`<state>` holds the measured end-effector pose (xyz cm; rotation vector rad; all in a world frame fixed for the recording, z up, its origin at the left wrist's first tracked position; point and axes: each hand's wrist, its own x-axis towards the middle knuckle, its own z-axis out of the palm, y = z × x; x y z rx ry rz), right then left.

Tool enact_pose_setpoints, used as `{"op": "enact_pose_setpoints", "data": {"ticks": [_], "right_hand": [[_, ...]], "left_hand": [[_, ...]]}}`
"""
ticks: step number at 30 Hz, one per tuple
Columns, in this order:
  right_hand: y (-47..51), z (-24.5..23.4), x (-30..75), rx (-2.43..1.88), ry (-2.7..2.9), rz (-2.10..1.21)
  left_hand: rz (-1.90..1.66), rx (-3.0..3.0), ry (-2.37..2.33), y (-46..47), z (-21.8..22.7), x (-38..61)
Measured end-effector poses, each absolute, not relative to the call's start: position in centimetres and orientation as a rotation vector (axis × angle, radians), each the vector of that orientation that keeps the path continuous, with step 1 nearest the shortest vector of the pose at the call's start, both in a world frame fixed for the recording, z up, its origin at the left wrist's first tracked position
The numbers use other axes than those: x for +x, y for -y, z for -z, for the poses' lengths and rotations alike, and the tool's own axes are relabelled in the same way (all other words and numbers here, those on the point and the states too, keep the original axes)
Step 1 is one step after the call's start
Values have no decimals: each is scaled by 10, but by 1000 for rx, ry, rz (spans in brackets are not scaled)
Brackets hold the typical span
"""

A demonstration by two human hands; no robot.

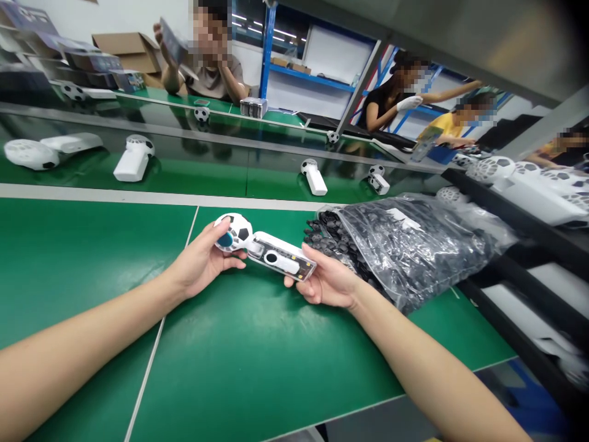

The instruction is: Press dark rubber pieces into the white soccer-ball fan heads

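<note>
Both my hands hold one small hand-held fan (264, 248) with a football-patterned head and a white handle, just above the green table (92, 258). My left hand (202, 264) grips the round head, thumb on its blue centre. My right hand (324, 282) holds the handle end from below, fingers curled round it. The handle's open side faces up, showing its inner parts.
A clear plastic bag (414, 245) full of small black parts lies just right of my right hand. Several more fans (133, 159) lie on the dark conveyor (221, 162) beyond. Black racks (529, 202) with fans stand at right. Other people work across the belt.
</note>
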<state>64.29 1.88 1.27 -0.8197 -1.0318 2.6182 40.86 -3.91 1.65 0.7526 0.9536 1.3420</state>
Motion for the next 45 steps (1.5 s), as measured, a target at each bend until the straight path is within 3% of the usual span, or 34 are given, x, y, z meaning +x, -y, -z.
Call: {"op": "enact_pose_setpoints", "data": {"ticks": [6,14,39,45], "right_hand": [[-13,-10,639,-634,793,-2879],[-4,-10,632,-460,685,-2946],[14,2,620,-626,1091,-2627],[15,1,617,-742,1223,-2352]], "left_hand": [[-1363,767,-898,40,-17,410],[-1219,839,-863,45,-14,414],[-1293,823,-1014,43,-10,420],[-1255,897,-996,48,-5,425]]}}
